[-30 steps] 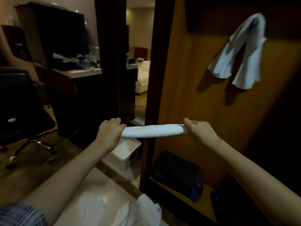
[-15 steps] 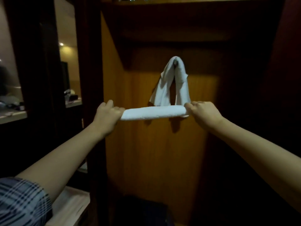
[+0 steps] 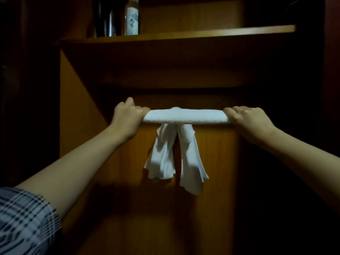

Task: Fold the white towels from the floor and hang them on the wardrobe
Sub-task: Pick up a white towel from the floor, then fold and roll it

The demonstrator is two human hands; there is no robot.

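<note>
With the folded towel (image 3: 185,117) now raised level with the hung towel (image 3: 174,153), my left hand (image 3: 127,116) and right hand (image 3: 246,118), gripping its ends, should keep it taut and centre it at 12 o'clock over the hook.

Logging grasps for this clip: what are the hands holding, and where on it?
A folded white towel, stretched level: the left hand grips its left end, the right hand its right end.

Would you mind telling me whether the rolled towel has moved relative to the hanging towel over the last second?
Yes. The rolled towel, held by the left hand and right hand, has risen from below the hanging towel to across its top.
</note>
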